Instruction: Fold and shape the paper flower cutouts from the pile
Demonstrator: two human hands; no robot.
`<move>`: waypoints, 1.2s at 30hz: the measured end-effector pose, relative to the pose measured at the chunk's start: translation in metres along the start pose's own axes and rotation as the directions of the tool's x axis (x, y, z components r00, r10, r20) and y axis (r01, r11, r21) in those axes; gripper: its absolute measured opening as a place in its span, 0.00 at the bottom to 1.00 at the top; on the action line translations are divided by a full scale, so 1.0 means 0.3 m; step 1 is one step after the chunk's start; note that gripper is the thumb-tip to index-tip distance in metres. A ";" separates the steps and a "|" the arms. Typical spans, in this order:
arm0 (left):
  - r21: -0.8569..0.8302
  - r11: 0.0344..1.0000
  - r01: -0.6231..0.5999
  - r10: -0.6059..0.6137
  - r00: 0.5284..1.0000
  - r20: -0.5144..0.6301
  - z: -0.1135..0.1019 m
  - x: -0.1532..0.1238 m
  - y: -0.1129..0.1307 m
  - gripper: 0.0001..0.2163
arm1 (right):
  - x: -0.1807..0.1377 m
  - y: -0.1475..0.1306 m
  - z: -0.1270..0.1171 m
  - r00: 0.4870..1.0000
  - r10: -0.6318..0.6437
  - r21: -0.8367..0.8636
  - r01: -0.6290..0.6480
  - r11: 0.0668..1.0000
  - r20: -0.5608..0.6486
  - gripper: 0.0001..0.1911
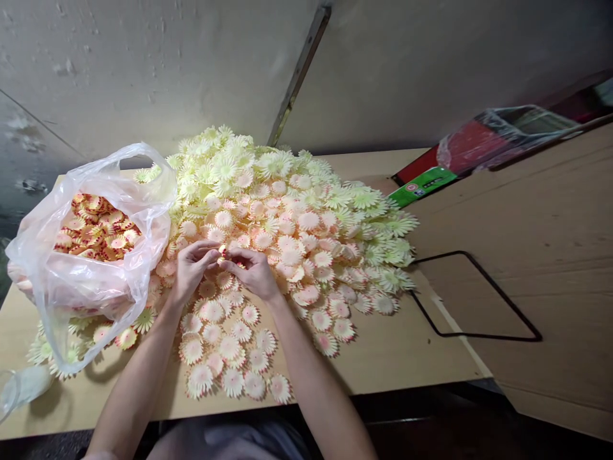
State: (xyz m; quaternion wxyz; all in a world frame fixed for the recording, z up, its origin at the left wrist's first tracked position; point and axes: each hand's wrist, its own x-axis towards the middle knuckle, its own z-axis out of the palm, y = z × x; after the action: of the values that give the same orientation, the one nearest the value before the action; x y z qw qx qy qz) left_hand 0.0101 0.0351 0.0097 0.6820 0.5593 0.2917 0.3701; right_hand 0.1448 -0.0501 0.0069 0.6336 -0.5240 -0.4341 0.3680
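Observation:
My left hand (195, 265) and my right hand (251, 271) meet over a heap of artificial flower heads (292, 249), fingertips pinched together. Between them is a small yellow and red petal piece (222, 251), held from both sides. Pink-white flower heads (230, 348) lie spread on the table below my hands. Behind them the heap turns to pale green-yellow flower heads (225, 166). Left of my left hand stands an open plastic bag (90, 281), with several yellow petal pieces with red edges (98, 227) inside.
A wooden table (383, 358) carries the heap, against a grey wall (191, 70). On the right are a large cardboard sheet (550, 255), a black wire frame (483, 335) and a red box in plastic film (472, 147). A clear container (23, 390) lies at the left front edge.

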 end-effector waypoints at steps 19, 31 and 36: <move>0.342 0.929 -0.141 0.148 0.989 0.006 0.022 -0.007 0.008 0.15 | -0.005 -0.029 -0.003 0.997 0.060 0.043 -0.062 0.997 0.047 0.14; 0.350 0.926 -0.143 0.141 0.990 0.030 0.010 -0.002 0.005 0.15 | -0.002 -0.033 -0.020 0.992 0.110 0.041 -0.112 0.993 0.069 0.16; 0.277 0.950 -0.142 0.163 0.985 -0.053 0.008 0.002 0.006 0.18 | 0.007 -0.014 -0.015 0.986 0.078 0.138 -0.058 0.989 -0.145 0.16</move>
State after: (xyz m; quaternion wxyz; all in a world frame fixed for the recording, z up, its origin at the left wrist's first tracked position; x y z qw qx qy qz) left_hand 0.0122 0.0344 0.0118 0.5565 0.6544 0.3211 0.3987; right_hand 0.1499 -0.0507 0.0112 0.6851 -0.5212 -0.3415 0.3773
